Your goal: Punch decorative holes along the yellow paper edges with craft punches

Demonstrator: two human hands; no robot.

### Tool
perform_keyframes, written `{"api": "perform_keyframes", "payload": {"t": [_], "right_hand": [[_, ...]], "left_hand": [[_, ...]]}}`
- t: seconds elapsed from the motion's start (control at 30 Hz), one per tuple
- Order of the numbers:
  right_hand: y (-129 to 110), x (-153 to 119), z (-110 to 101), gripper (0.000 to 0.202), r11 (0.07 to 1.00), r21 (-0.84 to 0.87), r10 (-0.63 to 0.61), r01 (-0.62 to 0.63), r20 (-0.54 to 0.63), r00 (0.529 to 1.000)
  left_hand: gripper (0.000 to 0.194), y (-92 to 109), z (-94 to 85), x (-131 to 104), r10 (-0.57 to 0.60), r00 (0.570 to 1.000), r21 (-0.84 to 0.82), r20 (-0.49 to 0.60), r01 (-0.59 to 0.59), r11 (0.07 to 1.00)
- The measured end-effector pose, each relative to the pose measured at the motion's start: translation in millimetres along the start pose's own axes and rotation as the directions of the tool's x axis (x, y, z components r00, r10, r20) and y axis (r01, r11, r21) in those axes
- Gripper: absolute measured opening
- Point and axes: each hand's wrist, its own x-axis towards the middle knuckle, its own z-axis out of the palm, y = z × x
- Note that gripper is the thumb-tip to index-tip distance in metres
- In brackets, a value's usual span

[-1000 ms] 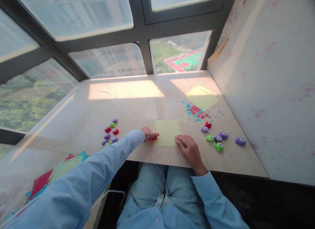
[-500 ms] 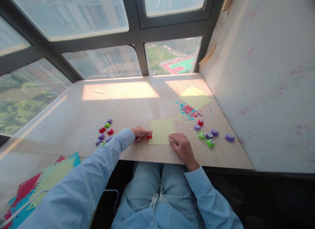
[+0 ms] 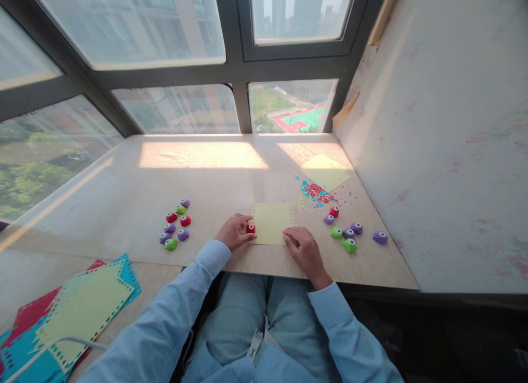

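Observation:
A pale yellow sheet of paper point(image 3: 273, 223) lies on the table in front of me, with small holes punched down its left and right edges. My left hand point(image 3: 236, 232) has its thumb and fingers around a small red craft punch point(image 3: 250, 228), which sits at the sheet's left edge. The fingers are on its far side and the thumb on its near side. At the sheet's lower right edge, my right hand point(image 3: 304, 251) is closed, its thumb and finger pinching the paper. The punch's jaw is too small to make out.
Several purple, green and red punches point(image 3: 185, 221) stand left, and more punches point(image 3: 349, 245) stand right. Paper confetti point(image 3: 317, 193) lies near another yellow sheet point(image 3: 326, 171). A stack of punched coloured sheets point(image 3: 86, 306) with a white cable point(image 3: 53, 344) is lower left. Windows and a wall border the table.
My left hand has shifted its grip, the fingers now arched around the red punch with the thumb nearer me. My right hand stays at the sheet's edge. The view has tilted slightly.

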Motion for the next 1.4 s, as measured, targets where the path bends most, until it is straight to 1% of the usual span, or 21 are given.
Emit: {"api": "perform_keyframes", "payload": {"t": [0.07,0.13,0.33,0.5,0.63,0.77,0.9,1.03,1.23,1.4], "right_hand": [[0.6,-0.3,0.3,0.018,1.000,-0.001,-0.001,0.001,0.000,1.000],[0.6,-0.4,0.5,0.018,1.000,-0.002,-0.001,0.001,0.000,1.000],[-2.0,-0.2,-0.3,0.019,1.000,-0.016,0.000,0.000,0.008,1.000],[-0.5,-1.1,-0.2,0.018,1.000,0.001,0.005,-0.005,-0.013,1.000],[0.4,-1.4,0.8,0.020,1.000,-0.009,-0.021,0.021,-0.017,1.000],[-3.6,-0.2,0.5,0.022,0.993,-0.094,-0.072,0.076,0.046,0.996],[-7.1,0.4,-0.1,0.020,0.983,-0.158,-0.076,0.090,0.091,0.993],[-6.1,0.0,0.5,0.020,0.979,-0.180,-0.081,0.098,0.100,0.992],[-6.3,0.2,1.1,0.020,0.979,-0.181,-0.072,0.089,0.098,0.993],[-9.5,0.9,0.4,0.022,0.981,-0.179,-0.064,0.079,0.091,0.994]], "left_hand": [[0.027,-3.3,3.4,-2.6,0.031,0.999,0.031,0.011,-0.031,0.999],[0.020,-6.0,3.3,-3.3,0.023,1.000,0.023,-0.016,-0.022,0.999],[0.027,-12.8,-2.3,-11.3,-0.033,0.998,-0.035,-0.059,0.031,0.999],[0.030,-11.5,2.7,-17.6,-0.054,0.997,-0.073,-0.058,0.050,0.996],[0.028,-6.0,8.7,-14.7,-0.031,0.998,-0.070,-0.060,0.026,0.997],[0.027,-2.8,14.3,-9.4,0.061,0.997,0.058,-0.055,-0.058,0.997],[0.026,-2.4,19.6,-6.4,0.087,0.994,0.109,-0.058,-0.080,0.991],[0.027,-5.3,19.7,-7.2,0.095,0.994,0.100,-0.061,-0.088,0.991],[0.029,-13.4,15.4,-12.1,0.092,0.992,0.002,-0.081,-0.092,0.996],[0.028,-12.7,15.7,-12.9,0.069,0.992,-0.011,-0.106,-0.071,0.997]]}}
